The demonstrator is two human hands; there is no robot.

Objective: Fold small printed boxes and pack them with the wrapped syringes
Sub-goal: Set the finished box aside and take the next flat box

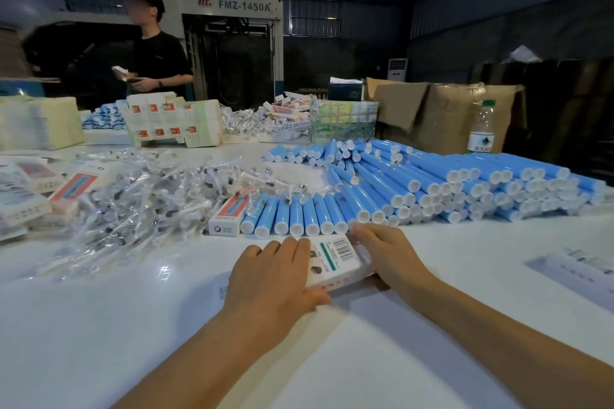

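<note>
Under both hands spreads a white tabletop (99, 325). Beyond the right hand (387, 251), running far out to its right, lies a big heap of blue tubes (442, 183) with white caps; the nearest row lies side by side just past the fingertips, caps turned toward the person. Beyond the left hand (272, 276) and off to its left sprawls a loose pile of wrapped syringes (139, 199) in clear film. Farther back, past that pile, stands a stack of flat printed box blanks (169, 123), and behind it a person in a black shirt (159, 56). Well beyond the right hand a clear water bottle (482, 129) stands upright before brown cartons (442, 113). Just ahead of the left hand, between syringes and tubes, rests a closed small box (229, 214). Between the hands sits the printed box (335, 264), barcode face up, its long axis running from near-left to far-right. Left fingers lie across its near-left end with the thumb curled beneath; the right hand grips its far-right end.
</note>
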